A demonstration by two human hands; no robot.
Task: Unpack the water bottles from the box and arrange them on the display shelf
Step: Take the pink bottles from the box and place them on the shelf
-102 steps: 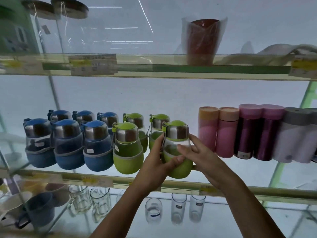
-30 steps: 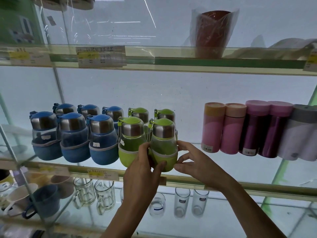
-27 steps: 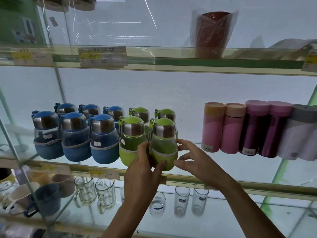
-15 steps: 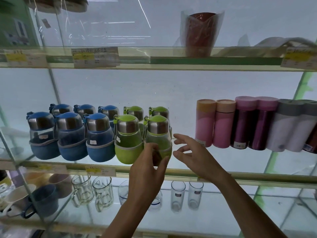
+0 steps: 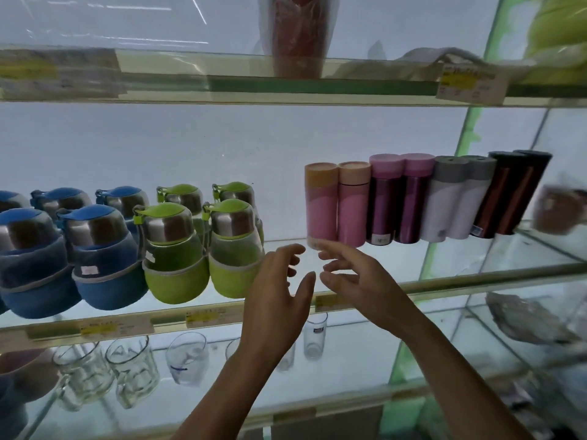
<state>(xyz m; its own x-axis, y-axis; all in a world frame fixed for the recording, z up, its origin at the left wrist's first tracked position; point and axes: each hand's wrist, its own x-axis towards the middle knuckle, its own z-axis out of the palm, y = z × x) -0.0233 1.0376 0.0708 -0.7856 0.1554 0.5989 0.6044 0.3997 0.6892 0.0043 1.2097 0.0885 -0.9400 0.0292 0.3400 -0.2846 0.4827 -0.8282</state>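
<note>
Left hand (image 5: 276,296) and right hand (image 5: 359,281) both empty, fingers loosely spread, close together. Green bottle (image 5: 235,249) stands upright on the shelf (image 5: 476,282), just left of the left hand. Placing looks finished; the next move calls for another bottle from the box, which is out of view.

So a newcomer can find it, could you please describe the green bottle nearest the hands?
On the middle glass shelf, left of the pink flasks, stand blue and green bottles. It is the front-row green bottle farthest right, beside the gap.

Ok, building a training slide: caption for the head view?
Left hand and right hand hover open beside green bottles on the glass shelf.
</note>
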